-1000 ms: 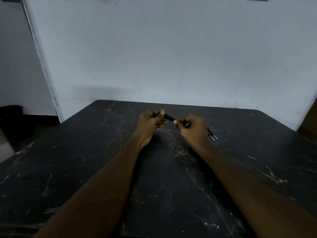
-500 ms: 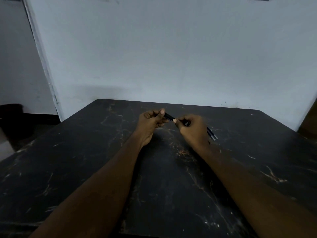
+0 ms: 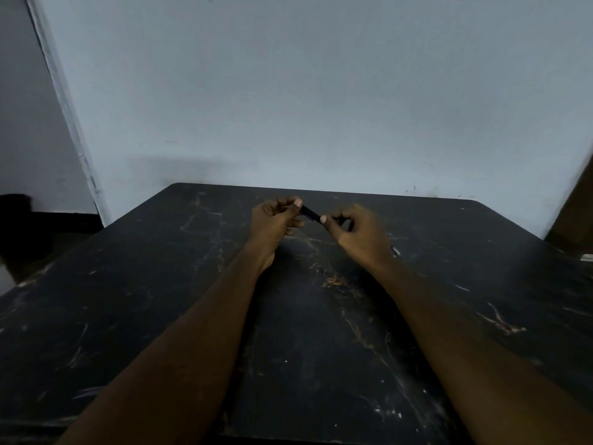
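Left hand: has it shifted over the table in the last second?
No: the left hand keeps its place short of the far table edge, pinching the pen.

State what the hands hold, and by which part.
A dark pen: the left hand pinches one end, and the right hand grips its middle.
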The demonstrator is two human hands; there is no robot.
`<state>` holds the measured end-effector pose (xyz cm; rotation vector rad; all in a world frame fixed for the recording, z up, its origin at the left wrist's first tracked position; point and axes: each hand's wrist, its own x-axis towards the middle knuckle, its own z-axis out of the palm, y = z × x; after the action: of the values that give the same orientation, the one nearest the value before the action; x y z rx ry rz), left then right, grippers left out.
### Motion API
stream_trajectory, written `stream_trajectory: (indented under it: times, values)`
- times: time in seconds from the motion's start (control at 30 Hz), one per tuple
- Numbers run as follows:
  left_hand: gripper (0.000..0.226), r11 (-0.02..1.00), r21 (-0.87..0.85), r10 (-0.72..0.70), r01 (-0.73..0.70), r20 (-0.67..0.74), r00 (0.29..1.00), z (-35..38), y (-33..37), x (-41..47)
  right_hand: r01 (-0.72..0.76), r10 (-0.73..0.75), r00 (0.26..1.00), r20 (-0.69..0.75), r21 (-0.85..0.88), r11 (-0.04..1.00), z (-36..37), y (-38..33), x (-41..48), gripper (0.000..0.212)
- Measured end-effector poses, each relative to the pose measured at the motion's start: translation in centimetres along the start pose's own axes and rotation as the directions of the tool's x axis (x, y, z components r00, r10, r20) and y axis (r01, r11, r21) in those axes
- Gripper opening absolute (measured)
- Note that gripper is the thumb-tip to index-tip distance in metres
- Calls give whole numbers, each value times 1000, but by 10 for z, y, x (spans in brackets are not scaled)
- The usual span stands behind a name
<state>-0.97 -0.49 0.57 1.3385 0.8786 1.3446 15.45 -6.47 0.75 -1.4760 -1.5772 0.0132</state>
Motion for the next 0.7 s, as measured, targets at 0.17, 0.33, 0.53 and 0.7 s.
stream_trajectory:
  times: [0.17,0.33,0.53,0.7]
  values:
    - [17,999,24,-21,22,-57,998,-1,-2,5,-193,183,979,-95,-110,975,-19,15,7,33]
    - [15,958,285,42,-23,-61,997,0,0,1,-260,314,949,34,-483,836,-36,18,5,25]
    - [28,631,771,33,-83,80,996,-2,-7,0,-280,365,928,80,-497,821,-36,16,5,20]
    - [45,484,866,16,-123,132,991,-2,-8,4,-244,326,932,155,-395,886,-27,10,4,17]
